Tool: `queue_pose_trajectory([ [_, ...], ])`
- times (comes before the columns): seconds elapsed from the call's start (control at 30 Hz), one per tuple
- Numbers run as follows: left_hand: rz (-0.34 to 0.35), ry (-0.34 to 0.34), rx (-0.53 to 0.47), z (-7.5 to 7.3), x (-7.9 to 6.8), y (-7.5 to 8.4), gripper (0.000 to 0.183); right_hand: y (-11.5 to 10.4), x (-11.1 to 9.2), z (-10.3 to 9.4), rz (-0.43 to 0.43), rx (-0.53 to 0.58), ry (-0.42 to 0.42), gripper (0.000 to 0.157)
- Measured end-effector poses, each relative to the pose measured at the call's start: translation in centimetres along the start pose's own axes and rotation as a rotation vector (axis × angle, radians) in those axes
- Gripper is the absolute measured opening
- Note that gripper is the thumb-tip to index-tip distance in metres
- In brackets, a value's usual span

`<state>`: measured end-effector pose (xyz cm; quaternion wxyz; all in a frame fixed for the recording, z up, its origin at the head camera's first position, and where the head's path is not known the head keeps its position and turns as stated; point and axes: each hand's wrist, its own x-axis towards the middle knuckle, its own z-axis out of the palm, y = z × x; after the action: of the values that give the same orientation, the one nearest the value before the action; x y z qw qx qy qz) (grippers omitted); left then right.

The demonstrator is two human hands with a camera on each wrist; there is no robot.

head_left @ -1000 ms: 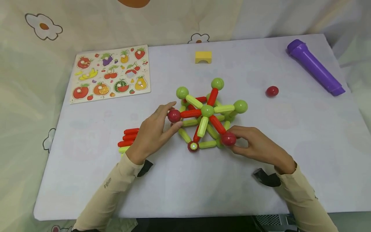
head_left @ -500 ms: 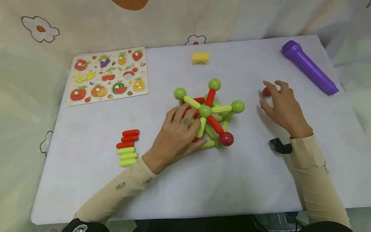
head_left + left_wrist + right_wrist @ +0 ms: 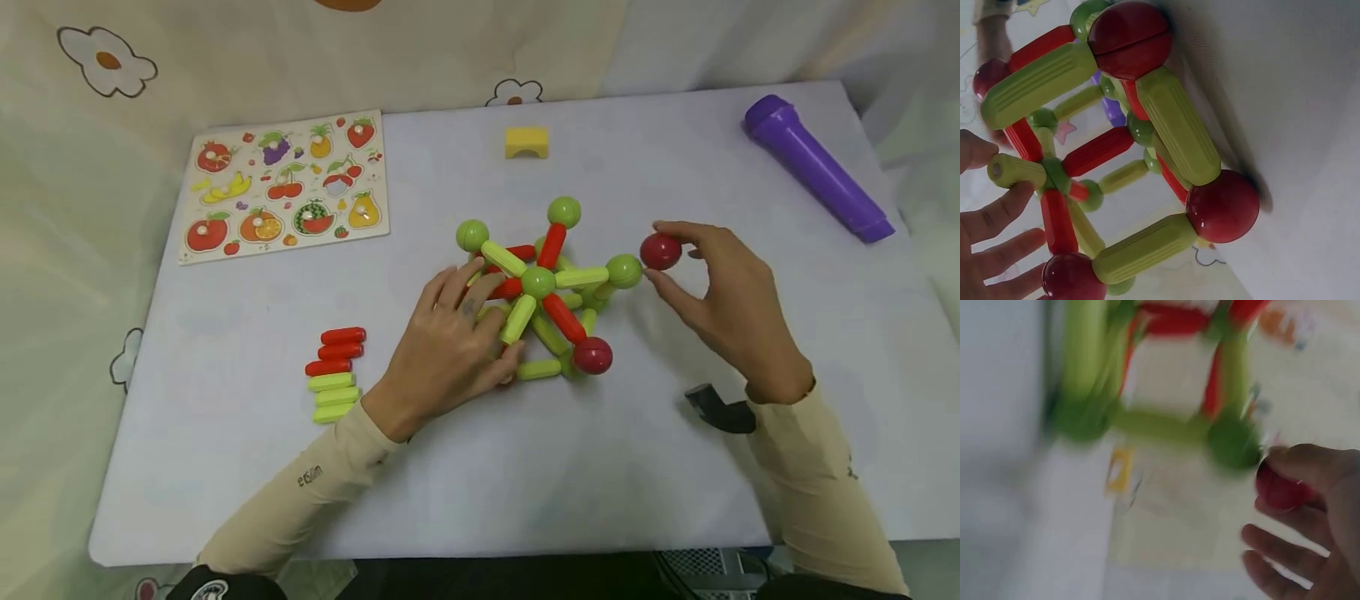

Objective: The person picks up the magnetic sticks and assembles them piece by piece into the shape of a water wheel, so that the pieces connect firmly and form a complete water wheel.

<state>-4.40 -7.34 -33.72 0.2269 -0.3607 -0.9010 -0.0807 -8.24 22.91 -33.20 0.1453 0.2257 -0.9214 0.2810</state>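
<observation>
A magnetic stick-and-ball structure of red and yellow-green rods with red and green balls stands mid-table. My left hand covers its near left side. In the left wrist view, the thumb and a finger pinch the free end of a yellow-green rod that joins the central green ball. To the right, my right hand holds a loose red ball between thumb and fingertips, close beside a green outer ball. The right wrist view is blurred but shows that red ball in the fingers.
Several loose red and yellow-green rods lie in a row left of the structure. A fruit puzzle board is at the back left, a yellow arch block at the back, and a purple microphone-shaped toy at the back right.
My right hand left the structure, took the red ball from the table on the right and brought it left toward the structure. My left hand moved from the left red ball to the yellow-green rod.
</observation>
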Motion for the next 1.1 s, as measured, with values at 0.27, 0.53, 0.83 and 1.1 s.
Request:
queue_pose_trajectory([
  [0.27,-0.046,0.008,-0.162,0.1,-0.3,-0.5,0.031,-8.4,-0.9,2.1,-0.536,0.125,0.143,0.041],
  [0.53,-0.1,0.004,-0.263,0.1,-1.4,-1.4,0.023,-10.0,-2.2,5.9,-0.672,0.009,0.033,0.03],
  [0.83,-0.095,0.104,-0.35,-0.9,-3.5,-1.3,0.027,-10.1,-1.9,6.3,-0.685,-0.098,0.066,0.031],
  [1.1,-0.095,-0.049,-0.332,0.0,-4.8,-0.1,0.051,-8.9,-0.3,4.7,-0.584,-0.155,-0.051,0.05],
])
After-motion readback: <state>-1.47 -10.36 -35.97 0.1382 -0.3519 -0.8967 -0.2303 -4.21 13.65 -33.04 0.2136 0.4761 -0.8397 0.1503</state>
